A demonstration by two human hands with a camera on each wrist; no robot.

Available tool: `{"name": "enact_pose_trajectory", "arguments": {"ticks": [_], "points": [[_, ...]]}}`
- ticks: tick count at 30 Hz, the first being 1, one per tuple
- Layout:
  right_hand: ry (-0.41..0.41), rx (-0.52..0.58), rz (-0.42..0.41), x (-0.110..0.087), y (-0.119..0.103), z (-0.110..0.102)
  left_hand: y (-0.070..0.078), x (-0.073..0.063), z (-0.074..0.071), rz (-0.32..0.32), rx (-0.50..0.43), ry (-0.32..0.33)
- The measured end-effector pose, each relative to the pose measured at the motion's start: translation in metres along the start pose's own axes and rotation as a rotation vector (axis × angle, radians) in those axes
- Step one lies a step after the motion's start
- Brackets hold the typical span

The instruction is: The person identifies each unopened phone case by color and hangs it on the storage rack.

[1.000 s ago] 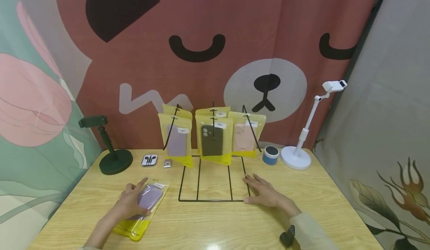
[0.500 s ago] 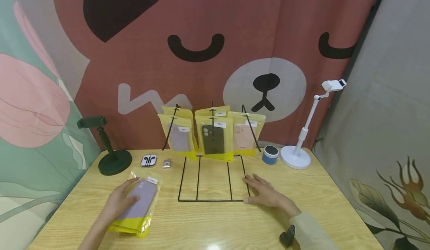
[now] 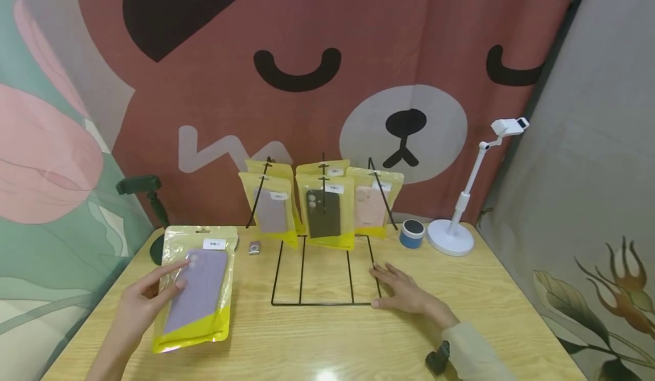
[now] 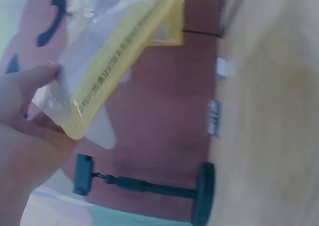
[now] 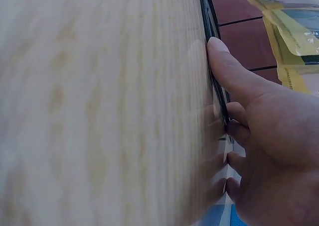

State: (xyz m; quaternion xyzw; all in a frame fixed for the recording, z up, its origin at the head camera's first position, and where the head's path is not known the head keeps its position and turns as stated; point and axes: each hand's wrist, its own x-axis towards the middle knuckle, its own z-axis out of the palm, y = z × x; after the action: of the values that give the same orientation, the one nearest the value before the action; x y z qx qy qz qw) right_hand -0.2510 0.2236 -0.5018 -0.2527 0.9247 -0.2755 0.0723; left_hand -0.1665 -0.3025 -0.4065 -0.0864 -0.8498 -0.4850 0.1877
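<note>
My left hand point(image 3: 140, 304) grips the left edge of a yellow, clear-fronted pouch point(image 3: 222, 290) with a lilac phone case point(image 3: 199, 293) inside. The pouch is lifted off the table and faces the head camera, its hang hole and white label at the top. In the left wrist view the thumb lies over the plastic of the pouch point(image 4: 107, 69). My right hand point(image 3: 406, 295) rests on the right side of the black wire rack's base point(image 3: 322, 304), fingers spread. Its thumb touches the wire in the right wrist view. Pouched phone cases point(image 3: 324, 213) hang on the rack's hooks.
A dark green stand point(image 4: 149, 186) is partly behind the lifted pouch in the head view. A small silver device point(image 3: 254, 248), a blue-and-white round jar point(image 3: 411, 234) and a white camera stand point(image 3: 450, 239) line the table's back. An earphone box point(image 4: 214, 118) shows in the left wrist view.
My left hand has picked the lilac phone case pouch up off the table and tilted it upright, moving slightly left. The right hand has stayed on the rack.
</note>
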Motion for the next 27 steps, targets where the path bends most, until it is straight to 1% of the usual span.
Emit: {"name": "enact_pose_trajectory", "arguments": {"ticks": [1, 3, 5, 6, 9, 12, 13, 16, 21, 23, 27], "points": [[0.001, -0.001, -0.002, 0.000, 0.000, -0.001, 0.005, -0.001, -0.001, 0.013, -0.051, 0.008], [0.002, -0.002, -0.006, -0.001, 0.000, -0.002, 0.015, -0.003, -0.002, 0.028, -0.158, 0.003], [0.003, -0.001, -0.011, -0.001, -0.001, -0.003, 0.023, -0.006, -0.001, 0.045, -0.251, -0.014], [0.003, 0.001, -0.012, 0.000, -0.001, -0.003, 0.027, -0.007, 0.000, 0.047, -0.295, -0.034], [0.001, -0.001, -0.014, 0.000, 0.000, -0.001, 0.035, -0.011, 0.003, 0.103, -0.411, -0.079], [0.000, -0.001, -0.011, 0.001, 0.001, 0.001, 0.039, -0.012, 0.007, 0.175, -0.480, -0.120], [0.001, -0.005, -0.011, 0.001, 0.001, 0.001, 0.040, -0.012, 0.009, 0.199, -0.492, -0.128], [0.004, -0.010, -0.013, 0.002, 0.001, 0.001, 0.043, -0.011, 0.012, 0.229, -0.484, -0.152], [0.003, -0.002, -0.006, 0.001, -0.001, -0.001, 0.048, -0.005, 0.015, 0.208, -0.422, -0.160], [0.001, 0.005, -0.001, 0.001, -0.001, -0.002, 0.049, -0.001, 0.017, 0.209, -0.415, -0.178], [-0.007, 0.003, 0.007, 0.001, -0.001, 0.000, 0.049, 0.006, 0.022, 0.232, -0.433, -0.224]]}}
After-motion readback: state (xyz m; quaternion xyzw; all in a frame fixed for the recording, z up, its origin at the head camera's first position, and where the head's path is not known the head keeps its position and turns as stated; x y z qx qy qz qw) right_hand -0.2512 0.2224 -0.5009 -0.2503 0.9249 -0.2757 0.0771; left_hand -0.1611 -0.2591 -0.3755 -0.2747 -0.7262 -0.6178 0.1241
